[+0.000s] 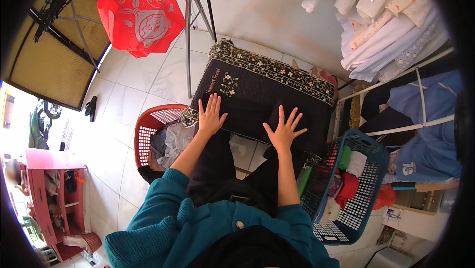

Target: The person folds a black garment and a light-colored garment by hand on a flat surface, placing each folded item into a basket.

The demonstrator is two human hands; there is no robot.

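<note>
My left hand (pixel 211 115) lies palm down with its fingers apart, near the left end of a table covered with a black cloth (pixel 252 82). The cloth has a floral border and some embroidery close to my left fingertips. My right hand (pixel 284 129) is spread palm down toward the table's near right side, over dark fabric; whether that is a separate garment cannot be told. Neither hand grips anything. Just left of the table stands a red-brown plastic basket (pixel 143 134) holding grey and blue clothes. A dark blue basket (pixel 371 190) at the right holds rolled coloured cloths.
A red bag (pixel 144 16) hangs beside a metal stand (pixel 189 45) at the upper left. White garments (pixel 386 19) hang upper right, above a white rack rail (pixel 434 120) with blue clothing. A pink cabinet (pixel 48 201) stands lower left, with part of a person beside it.
</note>
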